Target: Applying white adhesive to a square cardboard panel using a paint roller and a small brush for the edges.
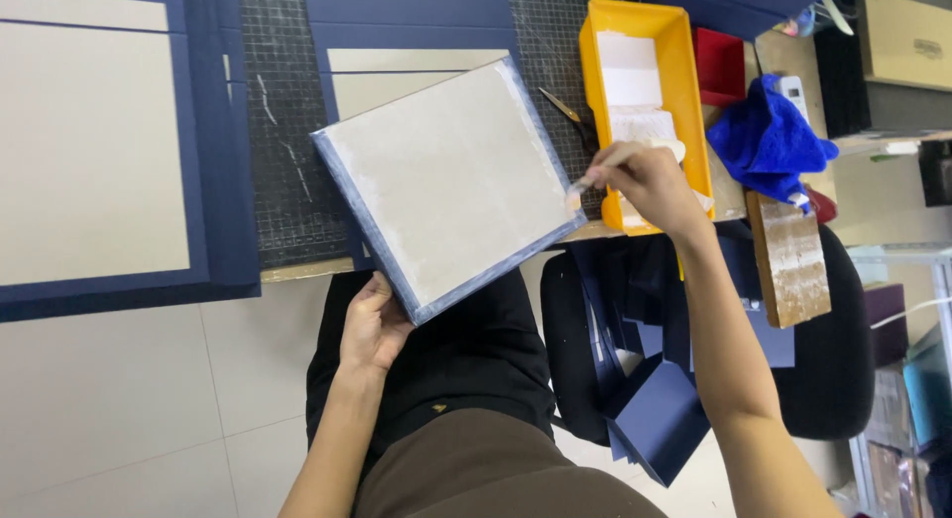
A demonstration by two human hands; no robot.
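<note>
Cluttered tabletop (297,270), cutting mat on it. Our left hand (372,330) grips the grey board panel (446,181) by its lower corner, tilted off the tabletop's edge; right hand (650,186) pinches a glue brush (578,188) at its right edge. We judge the panel stiff, light, wet-faced: hold edges only.

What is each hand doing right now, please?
Left hand: closed on the corner of the grey board.
Right hand: closed on a small brush.

A brown cardboard box (904,37) sits far up and to the right of the right hand (650,186). Its side has a small dark label. A small white gadget (791,92) with a tiny screen lies nearer that hand.
</note>
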